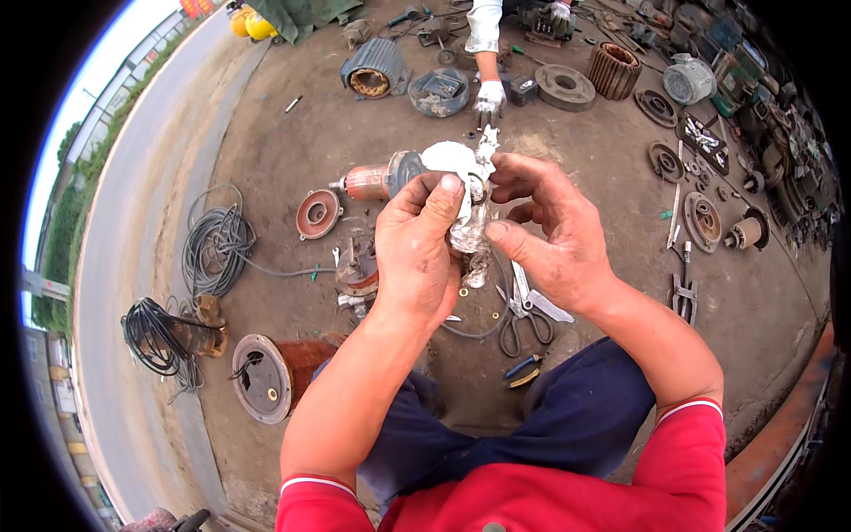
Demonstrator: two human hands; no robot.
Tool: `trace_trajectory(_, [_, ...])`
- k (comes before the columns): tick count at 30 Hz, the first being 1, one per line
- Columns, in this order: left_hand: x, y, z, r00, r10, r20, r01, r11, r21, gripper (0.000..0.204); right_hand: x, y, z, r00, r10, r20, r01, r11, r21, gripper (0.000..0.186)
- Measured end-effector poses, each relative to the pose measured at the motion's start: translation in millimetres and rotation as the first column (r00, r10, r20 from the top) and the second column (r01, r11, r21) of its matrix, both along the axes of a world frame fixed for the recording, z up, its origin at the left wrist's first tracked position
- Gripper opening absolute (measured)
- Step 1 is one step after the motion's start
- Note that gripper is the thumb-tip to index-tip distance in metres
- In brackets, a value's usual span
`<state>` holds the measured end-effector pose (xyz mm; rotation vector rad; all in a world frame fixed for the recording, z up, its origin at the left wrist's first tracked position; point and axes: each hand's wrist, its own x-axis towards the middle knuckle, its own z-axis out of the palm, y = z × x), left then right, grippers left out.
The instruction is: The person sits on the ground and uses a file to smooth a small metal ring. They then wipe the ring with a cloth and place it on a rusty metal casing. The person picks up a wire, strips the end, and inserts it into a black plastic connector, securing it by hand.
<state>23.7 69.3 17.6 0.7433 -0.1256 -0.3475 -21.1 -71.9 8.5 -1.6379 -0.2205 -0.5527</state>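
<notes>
My left hand [417, 239] is closed around a crumpled, dirty white rag [452, 158], with a small ring-like metal part [478, 188] partly wrapped in it. My right hand [554, 235] is beside the rag, fingers curved and apart, fingertips at or very near its edge; whether they touch is hard to tell. Behind the bundle lies a red motor part [368, 182] with a grey end. A red flange [318, 215] is left of it. Scissors [527, 330] and pliers [525, 371] lie on the ground below my hands.
A co-worker's gloved hand [490, 99] reaches in from the top. Coiled cable [217, 257] and a rusty cylinder [306, 368] with a plate end lie left. A grey motor housing [372, 58], metal rings [566, 84] and piled motor parts [780, 151] surround the work spot. A road runs along the left.
</notes>
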Motion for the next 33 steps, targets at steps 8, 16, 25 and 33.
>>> trace_trajectory(8, [3.4, -8.8, -2.5, 0.998, -0.011, 0.065, 0.002, 0.991, 0.137, 0.011, -1.5, -14.7, 10.5, 0.995, -0.074, -0.063, 0.048, 0.939, -0.339, 0.017])
trace_trajectory(16, [6.0, -5.7, -6.7, 0.922, -0.035, 0.385, -0.133, 0.906, 0.401, 0.011, -14.5, -21.8, 19.4, 0.966, 0.051, -0.253, -0.036, 0.997, 0.064, 0.017])
trace_trajectory(25, [-15.3, -23.0, -24.2, 0.970, -0.023, 0.241, -0.079, 0.910, 0.407, 0.015, -17.5, -25.0, 30.6, 0.978, 0.062, -0.199, 0.072, 0.794, 0.603, 0.013])
trace_trajectory(33, [-6.5, -9.0, -11.8, 0.960, 0.052, 0.275, -0.134, 0.948, 0.289, 0.010, -24.5, -26.2, 30.2, 0.928, 0.214, -0.305, -0.018, 0.845, 0.535, 0.014])
